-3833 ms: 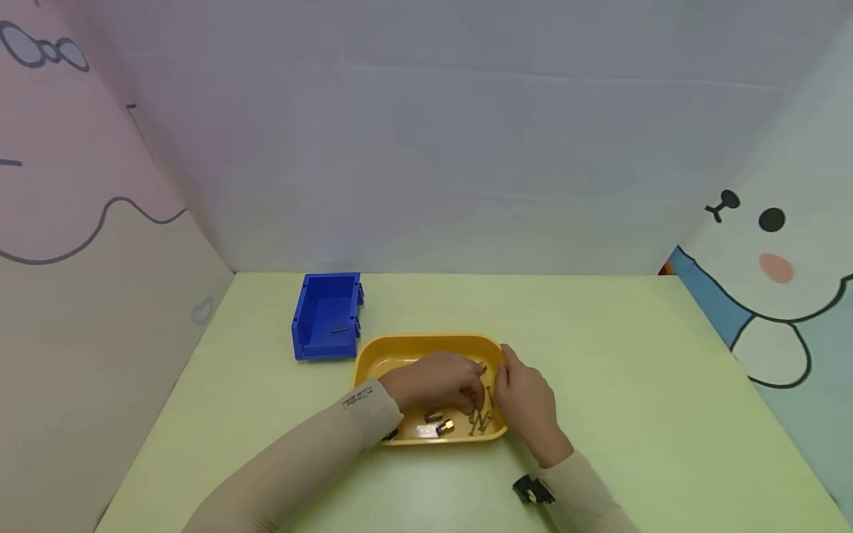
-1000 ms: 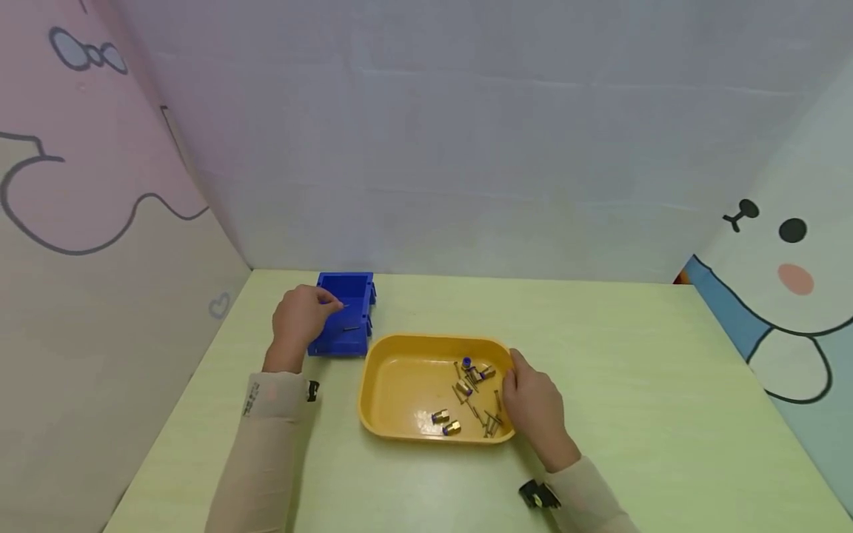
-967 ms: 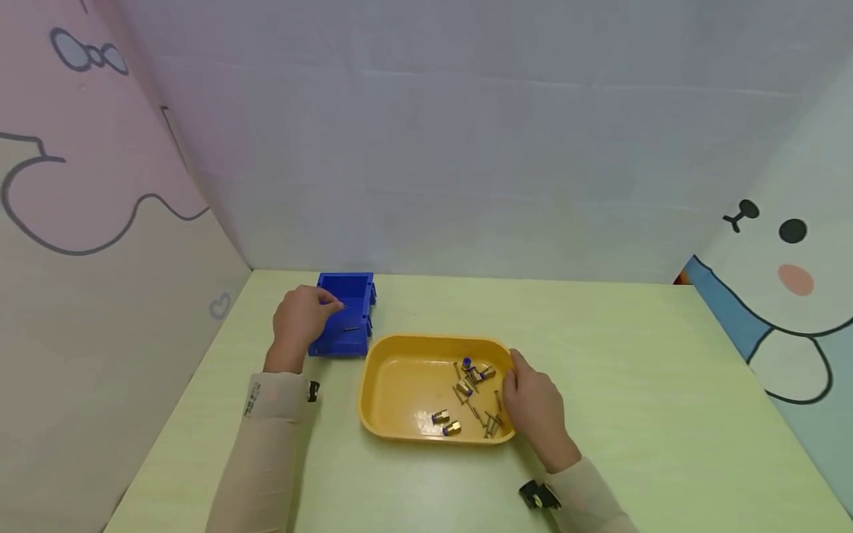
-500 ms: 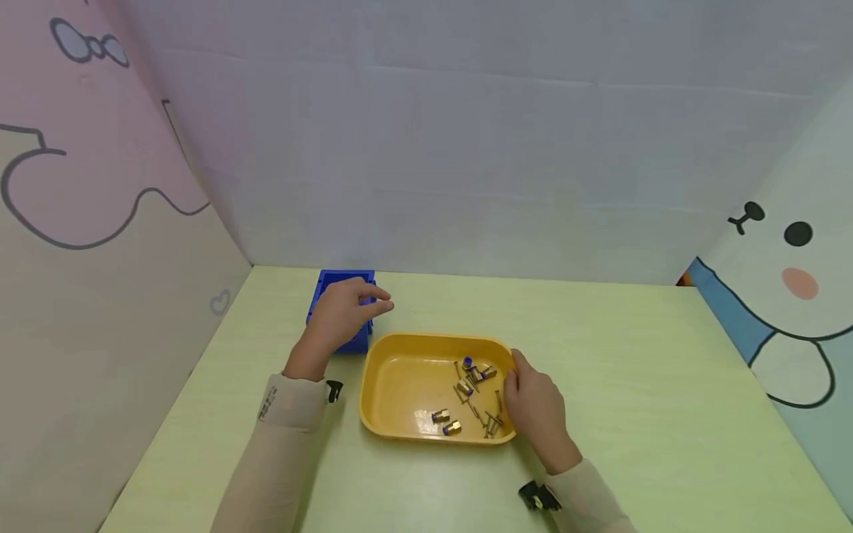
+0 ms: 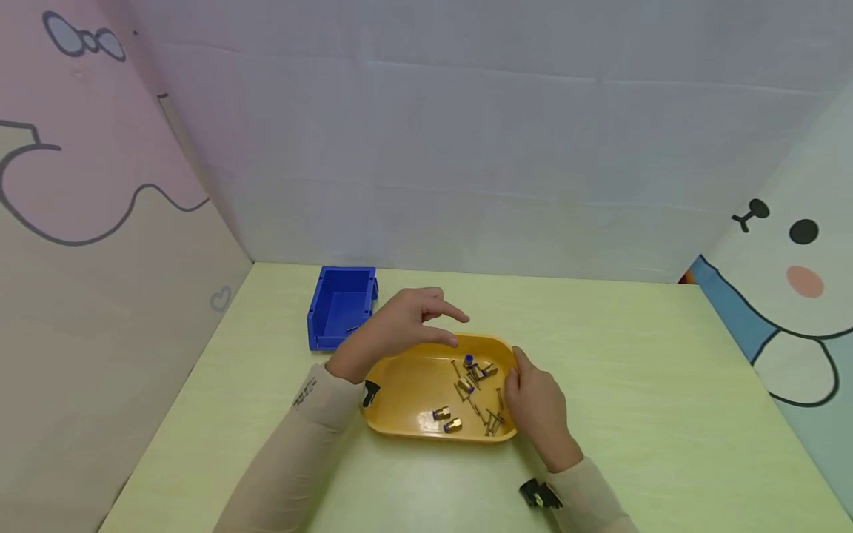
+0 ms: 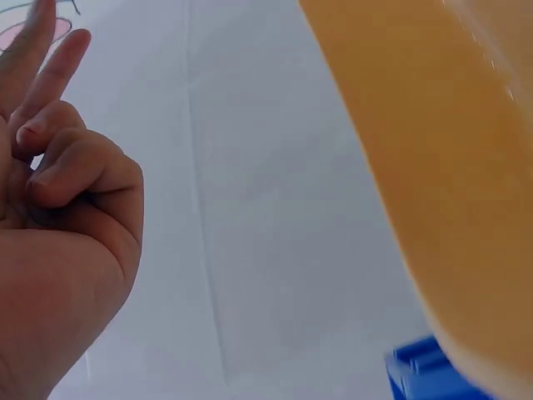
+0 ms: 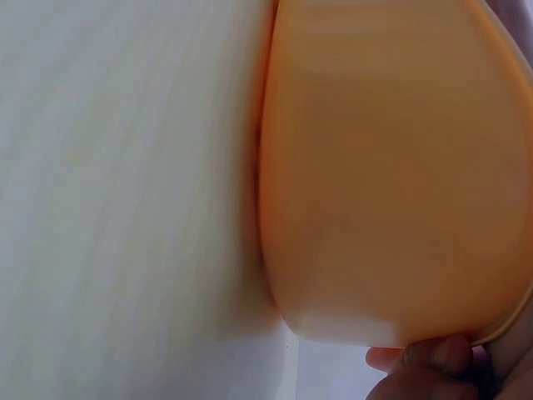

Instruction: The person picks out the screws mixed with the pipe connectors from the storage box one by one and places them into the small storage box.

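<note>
Over the back left part of the yellow tray (image 5: 400, 396) hovers my left hand (image 5: 400, 323), thumb and index finger spread apart with nothing between them. In the left wrist view its other fingers (image 6: 92, 167) are bent toward the palm. My right hand (image 5: 538, 406) grips the tray's right rim; its fingertips (image 7: 450, 354) show at the tray's edge in the right wrist view. Several thin screws (image 5: 493, 423) lie in the tray's right part. Among and near them are several brass fittings with blue ends, one fitting (image 5: 453, 425) near the front rim.
A blue bin (image 5: 338, 311) stands behind and left of the tray. A small screw (image 5: 352, 329) shows in it, partly hidden by my left wrist. Walls with cartoon drawings bound the pale table (image 5: 633, 355) at the back and sides.
My left hand reached into the tray, then held a screw over the blue bin. It has since let go and moved right, back over the tray. My right hand keeps its hold.
</note>
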{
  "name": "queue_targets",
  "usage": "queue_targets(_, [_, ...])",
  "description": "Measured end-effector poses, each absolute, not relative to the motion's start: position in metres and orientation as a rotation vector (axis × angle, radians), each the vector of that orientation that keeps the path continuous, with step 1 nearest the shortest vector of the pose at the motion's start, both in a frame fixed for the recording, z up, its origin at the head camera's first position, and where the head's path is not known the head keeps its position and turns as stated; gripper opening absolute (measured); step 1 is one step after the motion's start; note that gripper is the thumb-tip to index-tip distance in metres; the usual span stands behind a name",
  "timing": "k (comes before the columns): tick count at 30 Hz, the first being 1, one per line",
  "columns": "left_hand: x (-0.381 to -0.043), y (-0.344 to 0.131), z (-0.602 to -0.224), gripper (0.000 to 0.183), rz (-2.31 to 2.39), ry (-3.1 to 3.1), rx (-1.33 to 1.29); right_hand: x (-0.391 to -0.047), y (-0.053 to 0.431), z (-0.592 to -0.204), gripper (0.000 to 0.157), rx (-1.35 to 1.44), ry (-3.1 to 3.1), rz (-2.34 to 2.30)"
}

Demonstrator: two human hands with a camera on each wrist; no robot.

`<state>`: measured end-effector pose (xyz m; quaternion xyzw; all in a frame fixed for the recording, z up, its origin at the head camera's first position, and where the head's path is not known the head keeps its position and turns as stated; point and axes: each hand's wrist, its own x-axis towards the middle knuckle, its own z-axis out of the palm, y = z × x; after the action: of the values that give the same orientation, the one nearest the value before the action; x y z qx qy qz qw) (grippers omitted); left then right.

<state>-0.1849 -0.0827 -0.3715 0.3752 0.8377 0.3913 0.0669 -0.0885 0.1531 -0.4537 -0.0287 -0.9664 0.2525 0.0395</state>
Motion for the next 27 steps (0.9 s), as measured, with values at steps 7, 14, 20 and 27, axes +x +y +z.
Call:
queue_targets(7, [-0.185, -0.059, -0.377, 0.039, 1.133, 2.432, 1.306, -0.091, 0.153, -0.454, 0.045, -0.092, -2.98, 0.766])
queue_targets(14, [-0.183, -0.045, -0.394, 0.044, 1.037, 2.269, 1.3, -0.092, 0.153, -0.455, 0.046, -0.077, -2.982, 0.768])
queue_targets(20, [-0.18, -0.039, -0.412, 0.035, 0.943, 2.085, 1.33, -0.091, 0.152, -0.456, 0.045, -0.07, -2.977, 0.775])
queue_targets(27, [-0.176, -0.027, -0.428, 0.032, 0.789, 1.98, 1.471, -0.09, 0.154, -0.456, 0.044, -0.057, -2.95, 0.8])
